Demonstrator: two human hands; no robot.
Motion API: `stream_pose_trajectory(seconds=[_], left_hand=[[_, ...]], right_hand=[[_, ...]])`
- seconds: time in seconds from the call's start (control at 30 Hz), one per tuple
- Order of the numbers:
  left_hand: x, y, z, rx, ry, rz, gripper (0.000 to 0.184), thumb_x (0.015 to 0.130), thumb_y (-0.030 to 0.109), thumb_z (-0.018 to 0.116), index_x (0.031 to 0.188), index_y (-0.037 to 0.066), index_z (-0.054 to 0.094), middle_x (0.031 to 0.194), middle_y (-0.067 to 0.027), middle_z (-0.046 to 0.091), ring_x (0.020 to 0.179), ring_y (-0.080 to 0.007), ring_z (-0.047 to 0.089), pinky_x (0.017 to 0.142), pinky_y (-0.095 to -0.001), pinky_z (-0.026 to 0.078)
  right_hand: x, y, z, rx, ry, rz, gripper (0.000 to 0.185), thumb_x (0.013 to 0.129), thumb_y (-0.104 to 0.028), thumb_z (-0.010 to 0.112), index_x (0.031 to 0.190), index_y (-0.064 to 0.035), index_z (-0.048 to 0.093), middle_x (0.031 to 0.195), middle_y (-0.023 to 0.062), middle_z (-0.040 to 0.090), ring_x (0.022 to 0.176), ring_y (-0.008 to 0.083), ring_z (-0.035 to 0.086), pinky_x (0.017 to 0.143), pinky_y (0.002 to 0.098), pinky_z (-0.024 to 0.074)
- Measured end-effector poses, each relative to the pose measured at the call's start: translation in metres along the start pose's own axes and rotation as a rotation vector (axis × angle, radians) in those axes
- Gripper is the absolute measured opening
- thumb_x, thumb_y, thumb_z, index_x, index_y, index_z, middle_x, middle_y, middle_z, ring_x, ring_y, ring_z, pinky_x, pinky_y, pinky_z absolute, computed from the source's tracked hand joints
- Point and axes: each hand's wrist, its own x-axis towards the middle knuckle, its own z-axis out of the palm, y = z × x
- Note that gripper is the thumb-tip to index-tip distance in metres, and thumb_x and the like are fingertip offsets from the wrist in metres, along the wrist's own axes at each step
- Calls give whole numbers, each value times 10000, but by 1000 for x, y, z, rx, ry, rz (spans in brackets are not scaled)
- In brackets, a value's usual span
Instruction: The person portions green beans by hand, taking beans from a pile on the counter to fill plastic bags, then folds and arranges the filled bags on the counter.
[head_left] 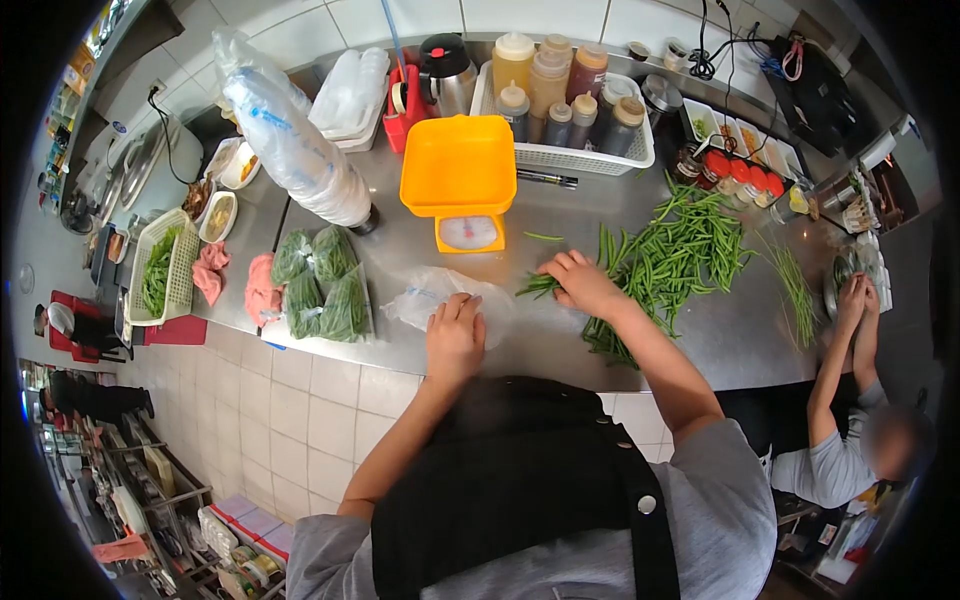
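My left hand [457, 335] is closed on the right part of a thin transparent plastic bag [408, 300] lying on the steel counter. My right hand [582, 282] curls over a small bunch of green beans [537, 286], whose ends stick out to the left of the fingers. Beside that hand spreads a big loose pile of green beans [690, 240]. One single bean [543, 237] lies apart, above the right hand. Behind the bag stands a yellow kitchen scale [470, 232] with an orange-yellow tray [457, 165] on top. Filled bags of green beans [322, 285] sit to the left.
A white basket of sauce bottles [590, 155] and a steel thermos [447, 75] line the back. Stacked plastic cups [300, 150] lean at the left, near pink cloths [262, 290]. Red-lidded jars [735, 175] stand right. A co-worker's hands [858, 293] work at the right end.
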Motion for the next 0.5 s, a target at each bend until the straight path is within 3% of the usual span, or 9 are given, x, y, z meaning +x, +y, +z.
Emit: stream_pose_trajectory(seconds=[0.03, 0.1, 0.23, 0.3, 0.33, 0.4, 0.5], left_hand=[[1, -2, 0, -1, 0, -3, 281, 815, 79, 658, 1093, 42, 670, 1095, -103, 632, 930, -318, 620, 789, -425, 497], [6, -5, 0, -96, -4, -55, 316, 816, 52, 640, 1130, 19, 656, 1123, -131, 622, 971, -355, 624, 822, -443, 512], [12, -3, -5, -188, -79, -147, 360, 817, 21, 612, 1175, 0, 634, 1186, -159, 597, 1008, -387, 624, 864, -460, 518], [15, -3, -5, -162, -108, -138, 405, 815, -2, 587, 1220, -5, 611, 1266, -173, 557, 1016, -406, 622, 876, -466, 519], [16, -2, -6, -159, -107, -141, 405, 815, -2, 587, 1220, -5, 611, 1266, -173, 557, 1016, -406, 622, 876, -466, 519], [19, 2, -10, -175, -162, -147, 485, 810, -13, 569, 1295, 5, 564, 1348, -166, 508, 1020, -407, 621, 857, -473, 527], [23, 9, -13, -230, -178, -164, 571, 827, -29, 526, 1391, 59, 497, 1385, -155, 496, 1009, -399, 635, 816, -451, 542]], right_hand=[[-4, -2, 13, 0, -3, -1, 556, 771, -104, 707, 1295, -65, 527, 1249, 96, 530, 1226, 328, 475, 1035, 465, 416], [-7, -7, 36, -69, 266, 77, 404, 791, -68, 643, 1179, -29, 540, 1155, 130, 557, 1123, 333, 531, 980, 456, 452], [-3, -16, 37, -82, 331, 139, 334, 834, -79, 606, 1153, -15, 533, 1126, 188, 556, 1065, 359, 575, 932, 456, 480], [-1, -40, 7, 282, 320, 324, 321, 875, -97, 573, 1172, 7, 506, 1133, 240, 569, 1035, 412, 590, 915, 464, 484], [-2, -53, -8, 285, 318, 321, 321, 875, -97, 573, 1172, 7, 506, 1133, 240, 569, 1035, 412, 590, 915, 464, 484], [-3, -72, -28, 713, 213, 294, 401, 906, -125, 541, 1262, 38, 454, 1162, 306, 580, 1053, 461, 594, 935, 471, 471], [-6, -92, -18, 805, 61, 180, 477, 911, -141, 521, 1333, 50, 407, 1176, 335, 583, 1089, 477, 586, 959, 469, 458]])
